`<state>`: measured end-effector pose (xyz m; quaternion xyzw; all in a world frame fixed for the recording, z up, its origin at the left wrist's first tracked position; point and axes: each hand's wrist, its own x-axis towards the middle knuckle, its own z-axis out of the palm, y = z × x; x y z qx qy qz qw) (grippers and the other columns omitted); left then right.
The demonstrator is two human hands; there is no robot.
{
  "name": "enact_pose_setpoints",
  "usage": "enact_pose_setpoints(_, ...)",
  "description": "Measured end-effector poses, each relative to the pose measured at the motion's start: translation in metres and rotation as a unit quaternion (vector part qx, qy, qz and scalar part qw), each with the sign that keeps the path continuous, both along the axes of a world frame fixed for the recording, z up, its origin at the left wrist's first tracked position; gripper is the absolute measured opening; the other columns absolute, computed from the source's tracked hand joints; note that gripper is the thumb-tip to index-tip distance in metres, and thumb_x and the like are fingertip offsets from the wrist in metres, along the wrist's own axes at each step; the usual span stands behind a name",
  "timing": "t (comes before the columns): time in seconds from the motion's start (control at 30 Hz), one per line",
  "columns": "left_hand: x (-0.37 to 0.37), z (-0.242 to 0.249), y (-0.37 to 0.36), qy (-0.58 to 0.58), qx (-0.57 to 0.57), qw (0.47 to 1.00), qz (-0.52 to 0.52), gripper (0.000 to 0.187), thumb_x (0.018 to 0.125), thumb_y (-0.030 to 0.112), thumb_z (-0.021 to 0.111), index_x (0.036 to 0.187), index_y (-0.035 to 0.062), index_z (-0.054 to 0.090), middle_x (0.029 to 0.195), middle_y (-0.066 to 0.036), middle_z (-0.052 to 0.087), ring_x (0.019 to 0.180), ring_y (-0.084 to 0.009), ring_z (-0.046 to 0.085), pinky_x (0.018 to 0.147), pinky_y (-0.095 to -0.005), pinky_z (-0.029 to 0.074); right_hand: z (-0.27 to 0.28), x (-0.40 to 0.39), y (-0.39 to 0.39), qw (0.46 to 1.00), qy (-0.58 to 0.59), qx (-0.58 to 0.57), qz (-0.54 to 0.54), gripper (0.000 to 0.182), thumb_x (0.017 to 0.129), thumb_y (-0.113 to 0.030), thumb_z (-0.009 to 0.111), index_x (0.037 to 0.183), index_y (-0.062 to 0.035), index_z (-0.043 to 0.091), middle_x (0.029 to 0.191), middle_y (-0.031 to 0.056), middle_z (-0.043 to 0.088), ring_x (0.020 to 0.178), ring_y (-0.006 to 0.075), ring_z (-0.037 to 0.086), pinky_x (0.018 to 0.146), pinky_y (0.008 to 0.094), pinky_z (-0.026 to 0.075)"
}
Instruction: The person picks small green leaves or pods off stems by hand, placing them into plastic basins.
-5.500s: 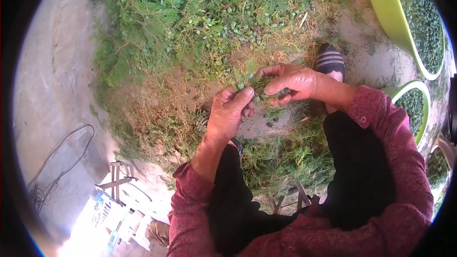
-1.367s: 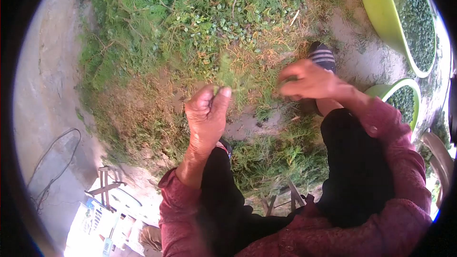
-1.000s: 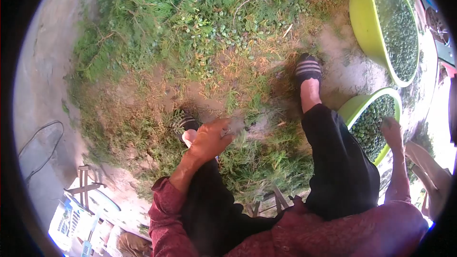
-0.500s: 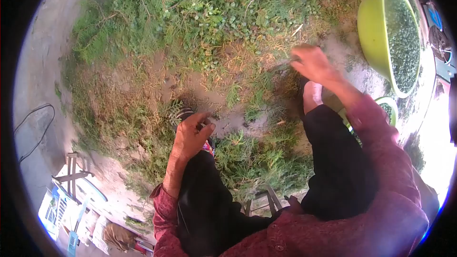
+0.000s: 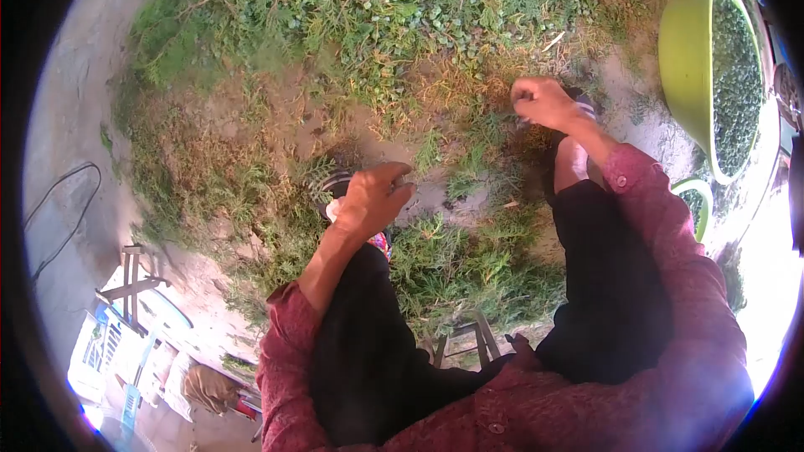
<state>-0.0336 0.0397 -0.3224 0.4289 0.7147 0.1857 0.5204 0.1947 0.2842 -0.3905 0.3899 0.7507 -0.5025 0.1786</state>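
Note:
My left hand (image 5: 374, 197) hangs over my left foot at the middle of the view, its fingers apart and nothing seen between them. To the right, my right hand (image 5: 544, 104) is over the ground near my right foot, fingers curled together; whether something small is inside cannot be made out. Leafy green sprigs with small round cones (image 5: 402, 12) lie heaped beyond both hands. Drier, brownish clippings (image 5: 209, 130) spread over the ground on the left. More green sprigs (image 5: 469, 272) lie between my legs.
A lime-green basin (image 5: 691, 59) full of small green pieces stands at the right, with a smaller green container (image 5: 705, 209) below it. A wooden stool (image 5: 481, 339) shows between my legs. At the left lie a black cable (image 5: 79, 226) and a wooden frame (image 5: 131, 285).
My left hand has moved right and up, its fingers reaching farther out. My right hand has shifted slightly, its fingers more curled. The whole view has shifted, with the basin now farther right.

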Motion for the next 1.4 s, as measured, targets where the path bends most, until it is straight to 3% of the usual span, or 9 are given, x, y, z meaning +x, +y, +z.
enact_pose_setpoints(0.03, 0.004, -0.012, 0.002, 0.02, 0.039, 0.999, -0.024, 0.032, 0.073, 0.016, 0.062, 0.102, 0.0024, 0.059, 0.083, -0.013, 0.061, 0.073, -0.0184, 0.059, 0.067, -0.0297, 0.046, 0.005, 0.0, 0.003, 0.969, -0.02, -0.213, -0.121, 0.014, 0.074, -0.017, 0.059, 0.082, -0.0058, 0.055, 0.076, 0.0023, 0.057, 0.073, 0.0164, 0.057, 0.06, 0.0354, 0.048)
enact_pose_setpoints(0.13, 0.023, -0.047, 0.01, 0.108, 0.093, 0.982, -0.128, 0.029, 0.073, 0.014, 0.061, 0.099, 0.0028, 0.059, 0.09, -0.013, 0.06, 0.078, -0.0259, 0.059, 0.063, -0.0334, 0.048, 0.012, 0.009, 0.001, 0.896, 0.044, -0.371, -0.239, 0.013, 0.076, -0.017, 0.058, 0.081, -0.0053, 0.055, 0.07, -0.0037, 0.052, 0.066, 0.0082, 0.053, 0.055, 0.0281, 0.046)
enact_pose_setpoints(0.27, 0.041, -0.095, 0.011, 0.207, 0.116, 0.92, -0.311, 0.016, 0.064, 0.009, 0.061, 0.078, 0.0074, 0.055, 0.079, -0.012, 0.052, 0.075, -0.0306, 0.057, 0.058, -0.0358, 0.048, 0.015, -0.018, 0.002, 0.958, 0.088, -0.252, -0.108, 0.013, 0.081, -0.017, 0.057, 0.084, -0.0054, 0.054, 0.07, -0.0012, 0.053, 0.06, 0.0086, 0.052, 0.052, 0.023, 0.043)
enact_pose_setpoints(0.4, 0.045, -0.086, 0.026, 0.187, 0.115, 0.936, -0.276, 0.021, 0.058, 0.007, 0.063, 0.077, 0.0078, 0.054, 0.076, -0.01, 0.051, 0.071, -0.0272, 0.058, 0.055, -0.0339, 0.049, -0.017, -0.031, -0.006, 0.978, 0.199, 0.026, 0.058, 0.015, 0.076, -0.014, 0.062, 0.085, -0.0044, 0.054, 0.071, 0.0059, 0.059, 0.062, 0.0122, 0.054, 0.055, 0.0274, 0.045)
enact_pose_setpoints(0.53, 0.044, -0.087, 0.029, 0.202, 0.131, 0.924, -0.298, 0.024, 0.058, 0.007, 0.064, 0.079, 0.0074, 0.053, 0.077, -0.01, 0.052, 0.069, -0.0255, 0.059, 0.056, -0.0338, 0.049, -0.031, -0.035, -0.026, 0.946, 0.188, 0.212, 0.157, 0.023, 0.069, -0.013, 0.062, 0.088, -0.0045, 0.053, 0.074, 0.0118, 0.054, 0.071, 0.0291, 0.056, 0.065, 0.0397, 0.046)
enact_pose_setpoints(0.8, 0.043, -0.089, 0.03, 0.195, 0.166, 0.929, -0.266, 0.018, 0.06, 0.007, 0.06, 0.076, 0.0081, 0.054, 0.074, -0.01, 0.051, 0.067, -0.0261, 0.058, 0.055, -0.0356, 0.048, -0.03, -0.013, -0.025, 0.983, 0.099, 0.102, 0.113, 0.019, 0.071, -0.015, 0.059, 0.081, -0.0034, 0.048, 0.08, 0.0143, 0.052, 0.078, 0.0323, 0.053, 0.065, 0.0415, 0.043)
enact_pose_setpoints(1.0, 0.043, -0.088, 0.028, 0.206, 0.15, 0.932, -0.256, 0.017, 0.059, 0.005, 0.059, 0.075, 0.0086, 0.054, 0.074, -0.01, 0.051, 0.068, -0.0263, 0.058, 0.056, -0.0365, 0.048, -0.028, -0.011, -0.023, 0.929, 0.203, 0.237, 0.197, 0.019, 0.072, -0.018, 0.061, 0.079, -0.003, 0.051, 0.07, 0.0133, 0.054, 0.07, 0.033, 0.054, 0.064, 0.0391, 0.044)
enact_pose_setpoints(1.17, 0.042, -0.088, 0.025, 0.126, 0.163, 0.97, -0.129, 0.014, 0.064, 0.007, 0.06, 0.076, 0.0064, 0.052, 0.078, -0.012, 0.053, 0.07, -0.03, 0.057, 0.059, -0.0373, 0.047, -0.017, -0.002, -0.008, 0.993, 0.066, -0.099, -0.004, 0.021, 0.072, -0.021, 0.063, 0.077, -0.002, 0.054, 0.065, 0.012, 0.058, 0.059, 0.0213, 0.056, 0.056, 0.0331, 0.045)
enact_pose_setpoints(1.4, 0.037, -0.071, 0.028, 0.017, 0.113, 0.993, -0.035, 0.016, 0.064, 0.005, 0.061, 0.076, 0.0045, 0.05, 0.068, -0.012, 0.052, 0.063, -0.0284, 0.054, 0.057, -0.0353, 0.045, -0.019, -0.038, -0.002, 0.982, 0.169, 0.072, -0.042, 0.02, 0.071, -0.016, 0.062, 0.081, -0.0012, 0.053, 0.065, 0.0129, 0.057, 0.056, 0.0212, 0.055, 0.053, 0.033, 0.044)
